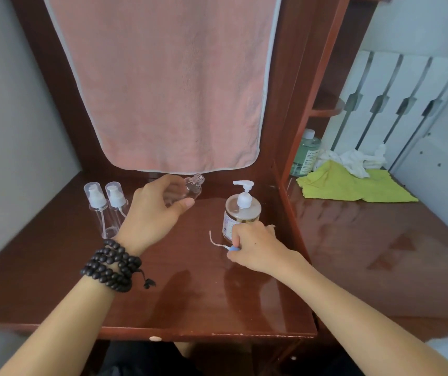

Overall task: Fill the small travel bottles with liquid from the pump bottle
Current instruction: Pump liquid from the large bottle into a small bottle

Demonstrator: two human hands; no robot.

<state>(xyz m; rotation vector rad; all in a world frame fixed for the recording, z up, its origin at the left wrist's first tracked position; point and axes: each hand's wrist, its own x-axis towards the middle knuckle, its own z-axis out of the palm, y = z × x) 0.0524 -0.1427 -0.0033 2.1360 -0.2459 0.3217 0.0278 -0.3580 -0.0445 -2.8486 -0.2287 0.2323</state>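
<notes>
Both bare forearms reach in from the near edge toward the far side. The left hand [155, 210] is raised, palm down, fingers [172, 183] and thumb curled round a small clear bottle [193, 186] held tilted; dark beads [114, 264] wrap its wrist. The right hand [255, 246] rests low on the desk [190, 299], knuckles up, its fingers pinching a small pump head [234, 248].

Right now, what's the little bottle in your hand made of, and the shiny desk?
The little bottle in the left hand looks like clear, smooth plastic: you can see through it, and its open neck has moulded threads. The desk looks like reddish-brown wood or veneer with a glossy coat, since it mirrors the arms.
</notes>
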